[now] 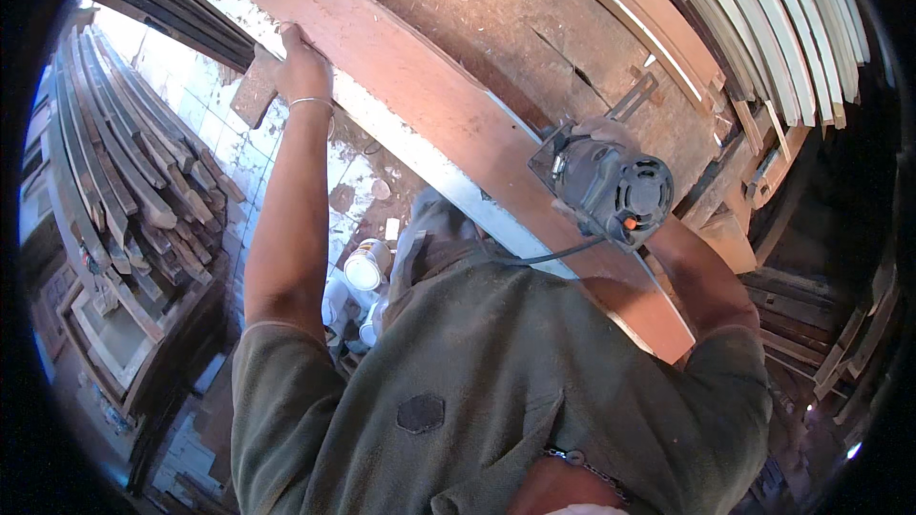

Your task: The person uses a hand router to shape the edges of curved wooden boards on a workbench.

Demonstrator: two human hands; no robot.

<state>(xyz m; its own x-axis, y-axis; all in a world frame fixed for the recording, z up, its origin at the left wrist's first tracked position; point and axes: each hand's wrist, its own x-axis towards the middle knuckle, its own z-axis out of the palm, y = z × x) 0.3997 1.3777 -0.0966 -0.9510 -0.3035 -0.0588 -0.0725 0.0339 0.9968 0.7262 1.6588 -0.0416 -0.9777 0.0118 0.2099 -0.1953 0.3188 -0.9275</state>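
Observation:
A long reddish-brown wooden board (420, 67) with a pale, scuffed edge runs slantwise from the upper left to the lower right, in front of my body. My left hand (303, 67) grips its near edge toward the far left end, thumb on top and the other fingers partly hidden. On the board's right part sits a dark corded power tool (620, 181) with a round vented motor, an orange button and a slotted metal bracket. My right hand (611, 131) is closed round the tool's far side, largely covered by its housing. The cord loops from the tool toward my chest.
Beyond the board lies a worn wooden worktop (477, 0) with scattered shavings. Curved pale strips (763, 19) are stacked at the upper right. Many dark wood lengths (124, 153) lie piled on the left. White buckets (367, 265) stand on the tiled floor below.

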